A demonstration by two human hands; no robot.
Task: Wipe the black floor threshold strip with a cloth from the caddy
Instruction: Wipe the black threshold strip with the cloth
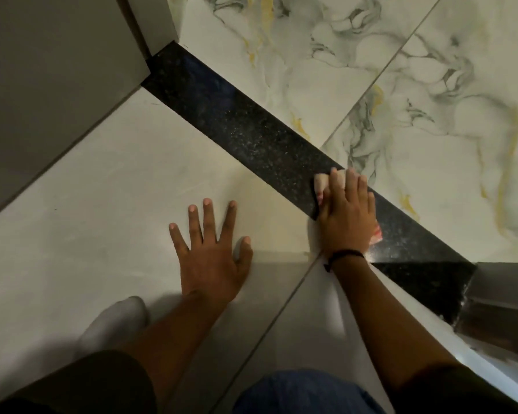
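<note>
The black speckled threshold strip point(245, 127) runs diagonally from the upper left to the lower right between two tiled floors. My right hand point(346, 218) lies flat across the strip near its lower right part, pressing a pale cloth point(322, 182) with pink edging down on it. Most of the cloth is hidden under the palm; a pink corner shows at the hand's right side. My left hand point(211, 249) rests flat on the plain cream tile point(102, 204) just left of the strip, fingers spread, holding nothing. The caddy is out of view.
Marble-patterned tiles point(401, 85) with grey and yellow veins lie beyond the strip. A grey door frame or wall point(57, 70) stands at the upper left, and a metal frame base point(503, 306) at the lower right end of the strip. My socked foot point(114, 321) and knees are below.
</note>
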